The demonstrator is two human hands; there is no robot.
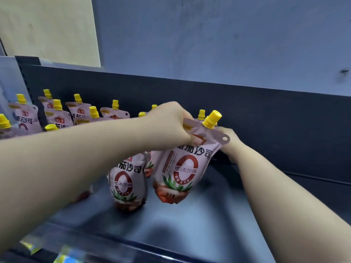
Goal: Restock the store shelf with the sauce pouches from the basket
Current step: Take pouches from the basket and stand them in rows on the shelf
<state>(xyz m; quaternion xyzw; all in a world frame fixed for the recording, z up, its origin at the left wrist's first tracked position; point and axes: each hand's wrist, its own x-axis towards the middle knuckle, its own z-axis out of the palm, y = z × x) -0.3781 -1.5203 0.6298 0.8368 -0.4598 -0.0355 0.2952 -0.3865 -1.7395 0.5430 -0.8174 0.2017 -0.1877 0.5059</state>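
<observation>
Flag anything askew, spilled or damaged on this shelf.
Only the pouch gripped by the left hand stands out: it leans, spout tipped right, not yet set upright. No spill or tear is visible.

Two bare hands are seen, the left hand point(171, 122) at the centre and the right hand point(230, 141) just toward three o'clock of it. Twelve yellow caps point(211, 119) are counted: eight in the cluster at nine to ten o'clock, two just above the left wrist, and two at the centre, toward one o'clock. The pouches point(57, 120) cannot be counted exactly, since some are hidden by the forearms. Two are shown full-front below centre, one tilted pouch point(180, 168) and one standing pouch point(124, 184), with a sliver of a third between them. One dark shelf point(190, 234) is seen, one cream panel point(47, 25) at eleven o'clock, and one clear rail point(76, 249) at seven o'clock.
</observation>
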